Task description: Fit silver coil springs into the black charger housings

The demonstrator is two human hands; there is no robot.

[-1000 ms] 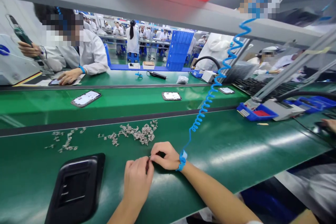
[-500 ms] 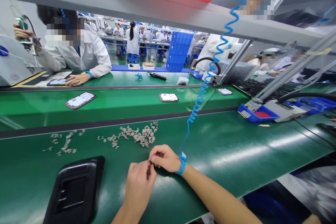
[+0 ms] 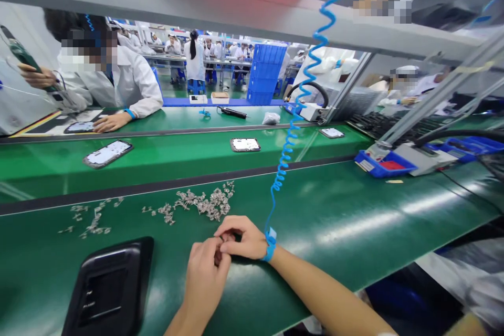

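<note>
Coiled cord (image 3: pixel 286 149): swung leftward since the earlier frame.
Black molded piece (image 3: pixel 136 283): left of the left hand (image 3: pixel 207 273), apart.
Left hand and right hand (image 3: pixel 247 241): fingertips meeting; curled fingers hide any grip, so I cannot tell.
Metal parts (image 3: pixel 214 206): heaped just beyond both hands, scattering leftward.

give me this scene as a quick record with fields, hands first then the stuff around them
left hand: fingertips close against the right hand's; anything between them is hidden
right hand: fingers curled, meeting the left
blue strap: around the right wrist, on a coiled cord
small metal parts: loose on the green bench, beyond the hands
black case: left of the left hand, rectangular recess showing
</note>
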